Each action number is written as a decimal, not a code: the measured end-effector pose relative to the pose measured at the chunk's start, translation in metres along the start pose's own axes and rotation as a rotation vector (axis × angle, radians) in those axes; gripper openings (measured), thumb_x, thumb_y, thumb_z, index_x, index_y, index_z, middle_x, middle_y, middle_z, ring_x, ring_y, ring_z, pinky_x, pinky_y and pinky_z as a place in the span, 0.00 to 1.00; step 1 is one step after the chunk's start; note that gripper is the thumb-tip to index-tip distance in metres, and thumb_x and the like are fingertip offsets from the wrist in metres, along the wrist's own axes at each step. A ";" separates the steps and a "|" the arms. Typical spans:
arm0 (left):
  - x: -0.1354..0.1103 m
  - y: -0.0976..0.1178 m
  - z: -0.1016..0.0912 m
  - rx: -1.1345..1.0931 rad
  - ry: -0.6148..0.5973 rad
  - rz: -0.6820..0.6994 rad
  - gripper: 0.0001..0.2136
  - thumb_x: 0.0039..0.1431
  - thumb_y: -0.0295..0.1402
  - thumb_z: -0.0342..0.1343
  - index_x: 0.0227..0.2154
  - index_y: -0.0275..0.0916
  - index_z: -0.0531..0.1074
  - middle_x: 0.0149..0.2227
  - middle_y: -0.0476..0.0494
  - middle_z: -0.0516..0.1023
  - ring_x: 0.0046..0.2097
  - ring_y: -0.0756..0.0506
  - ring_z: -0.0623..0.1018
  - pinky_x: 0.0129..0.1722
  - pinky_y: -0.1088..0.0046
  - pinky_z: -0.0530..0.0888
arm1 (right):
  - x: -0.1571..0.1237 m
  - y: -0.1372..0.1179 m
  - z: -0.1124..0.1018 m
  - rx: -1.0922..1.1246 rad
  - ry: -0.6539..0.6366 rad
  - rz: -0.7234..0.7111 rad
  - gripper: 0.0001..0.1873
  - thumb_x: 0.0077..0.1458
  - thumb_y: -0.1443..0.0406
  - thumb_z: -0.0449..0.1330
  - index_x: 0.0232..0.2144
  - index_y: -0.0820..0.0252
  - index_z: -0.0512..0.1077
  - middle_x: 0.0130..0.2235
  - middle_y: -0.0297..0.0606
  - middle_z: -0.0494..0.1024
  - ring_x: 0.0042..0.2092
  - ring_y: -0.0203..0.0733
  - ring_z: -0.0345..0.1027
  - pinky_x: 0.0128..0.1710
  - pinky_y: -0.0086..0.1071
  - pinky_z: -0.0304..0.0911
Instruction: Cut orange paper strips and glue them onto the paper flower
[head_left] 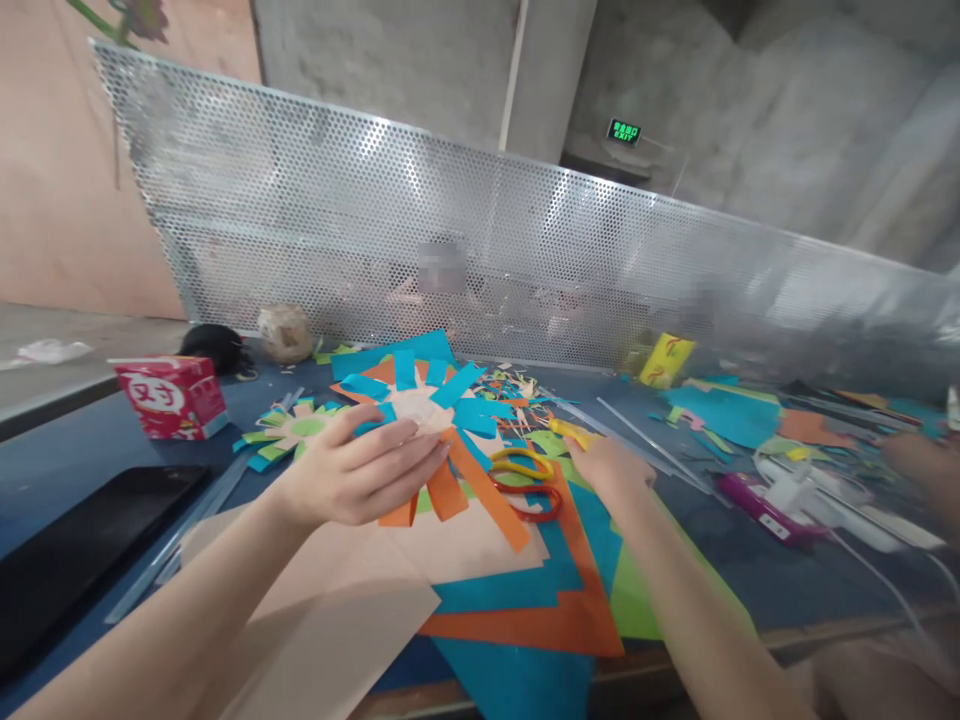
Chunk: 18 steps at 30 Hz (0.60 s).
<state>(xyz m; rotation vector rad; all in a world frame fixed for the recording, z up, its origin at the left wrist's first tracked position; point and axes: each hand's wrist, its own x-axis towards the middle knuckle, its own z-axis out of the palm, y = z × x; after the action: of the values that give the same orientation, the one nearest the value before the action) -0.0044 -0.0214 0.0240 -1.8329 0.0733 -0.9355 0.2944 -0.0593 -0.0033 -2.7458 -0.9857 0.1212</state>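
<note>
My left hand [367, 465] is closed on the edge of a paper flower [420, 408], a pale round centre with blue and orange strips sticking out around it. It is held above sheets of coloured paper. To its right my right hand [611, 468] is closed around a small yellow object [574, 433]; its front end points toward the flower, and my fingers hide the rest. Between the hands lie scissors [525, 485] with yellow and red handles. Beneath them are pale sheets [337, 610], an orange sheet [592, 590] and green paper [652, 590].
A second paper flower [304, 430], a red box [171, 398] and a black phone-like slab [82, 560] are at left. Paper scraps [510, 390], clear sticks [645, 440], a purple power strip [769, 510] and a yellow packet [666, 360] lie rightward. A perforated metal screen [360, 220] stands behind. Another person's hand [922, 465] shows at right.
</note>
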 end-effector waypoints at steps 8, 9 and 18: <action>0.000 0.003 -0.001 -0.011 0.018 -0.043 0.09 0.49 0.24 0.55 0.33 0.41 0.72 0.37 0.51 0.76 0.38 0.49 0.72 0.36 0.68 0.68 | 0.026 -0.004 0.016 -0.062 -0.094 0.043 0.37 0.44 0.42 0.46 0.45 0.64 0.66 0.46 0.55 0.68 0.48 0.61 0.61 0.34 0.49 0.61; -0.001 0.003 -0.001 -0.014 0.017 -0.043 0.09 0.48 0.24 0.55 0.33 0.41 0.72 0.37 0.51 0.76 0.38 0.49 0.72 0.36 0.68 0.68 | 0.027 -0.007 0.017 -0.050 -0.093 0.047 0.37 0.44 0.42 0.46 0.45 0.65 0.66 0.46 0.56 0.68 0.48 0.61 0.61 0.34 0.49 0.61; 0.003 -0.001 -0.003 -0.011 0.068 -0.026 0.10 0.46 0.24 0.58 0.34 0.39 0.72 0.35 0.50 0.76 0.36 0.48 0.73 0.31 0.67 0.68 | 0.038 -0.002 0.023 0.343 -0.052 -0.053 0.15 0.42 0.57 0.56 0.27 0.64 0.70 0.33 0.53 0.73 0.42 0.57 0.66 0.35 0.42 0.62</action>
<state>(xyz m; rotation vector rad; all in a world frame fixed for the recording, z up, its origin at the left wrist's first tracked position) -0.0051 -0.0246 0.0268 -1.8161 0.0975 -1.0178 0.3185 -0.0295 -0.0252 -2.4135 -0.9501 0.3219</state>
